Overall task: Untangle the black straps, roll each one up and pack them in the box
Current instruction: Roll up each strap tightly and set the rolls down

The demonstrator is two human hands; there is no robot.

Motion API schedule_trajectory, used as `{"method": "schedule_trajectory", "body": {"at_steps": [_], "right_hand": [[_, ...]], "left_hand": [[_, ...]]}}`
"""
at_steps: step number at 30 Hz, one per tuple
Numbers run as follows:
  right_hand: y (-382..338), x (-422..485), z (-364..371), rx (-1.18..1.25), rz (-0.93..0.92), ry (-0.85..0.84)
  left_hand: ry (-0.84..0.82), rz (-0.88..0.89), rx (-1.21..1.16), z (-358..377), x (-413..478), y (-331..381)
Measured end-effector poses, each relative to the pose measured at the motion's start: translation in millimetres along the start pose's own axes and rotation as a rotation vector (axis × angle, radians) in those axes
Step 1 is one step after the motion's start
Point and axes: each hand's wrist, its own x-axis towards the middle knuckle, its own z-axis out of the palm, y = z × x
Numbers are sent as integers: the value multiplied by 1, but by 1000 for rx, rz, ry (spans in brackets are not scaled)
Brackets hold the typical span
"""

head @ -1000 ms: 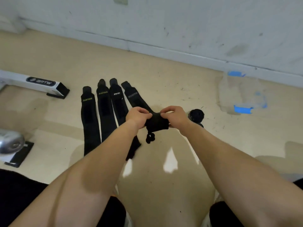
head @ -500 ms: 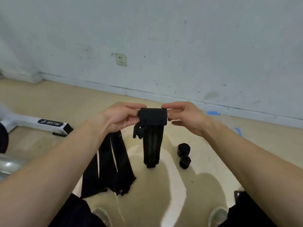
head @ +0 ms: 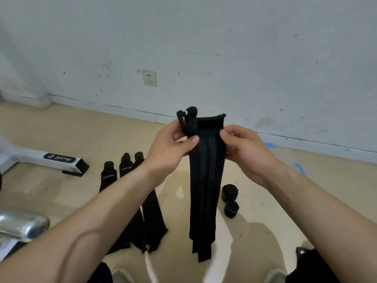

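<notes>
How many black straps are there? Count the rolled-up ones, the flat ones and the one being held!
Hanging strap, pinched by the left hand and the right hand: 1
Rolled straps: 2
Flat straps: 3 tops show; more may be hidden
Total: 6 in sight

Black strap (head: pixel 205 190) hanging, unrolled, upright

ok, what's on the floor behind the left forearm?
Flat black straps laid side by side; three top ends and the bottom ends show. The left forearm covers their middles, so the exact count is unclear.
</notes>
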Motion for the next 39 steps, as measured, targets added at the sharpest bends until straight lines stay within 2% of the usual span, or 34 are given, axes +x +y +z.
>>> {"method": "schedule_trajectory", "body": {"at_steps": [11, 14, 22, 27, 39], "right_hand": [[14, 20, -4, -139, -117, -57], [15, 25, -6, -152, -116, -12], [22, 31, -4, -202, -115, 16], [23, 32, -1, -214, -105, 2], [19, 29, 6, -283, -155, 37]], "left_hand": [[-17, -89, -117, 3, 18, -17], [-26, -94, -104, 4, 23, -19], [22, 0, 68, 2, 28, -26], [63, 46, 63, -4, 29, -25], [2, -59, -49, -7, 18, -22]]}}
